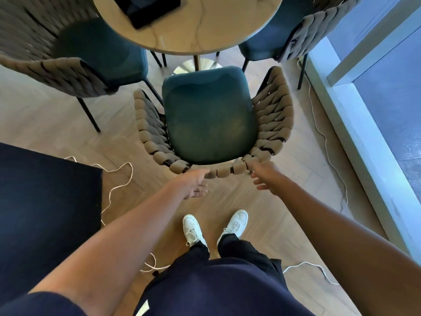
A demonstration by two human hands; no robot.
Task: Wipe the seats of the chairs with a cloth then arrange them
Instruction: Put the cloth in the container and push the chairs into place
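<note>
**Chair right in front of you, both hands at its back rail**

The chair (208, 119) stands straight ahead of you on the wood floor. Its blue seat runs away from you, toward the round table (193, 30), with the front edge just short of the table's rim. The woven backrest (230, 171) curves around the near end, the part closest to you.

Your left hand (193, 184) is at the left part of that rail, and your right hand (265, 176) is at the right part. Both are about equally near. Each grip is loose, with fingers spread and not wrapped around anything. They look like they are just touching the rail or just beside it; I cannot tell which. No cloth shows in either hand.

I think the next job is arranging: close both hands on the rail and push the chair forward, along its long line, under the table.

Two more chairs, one on the left (98, 49) and one on the right (284, 33), sit at the table. White cords (114, 190) lie on the floor near your shoes, so step with care.
</note>
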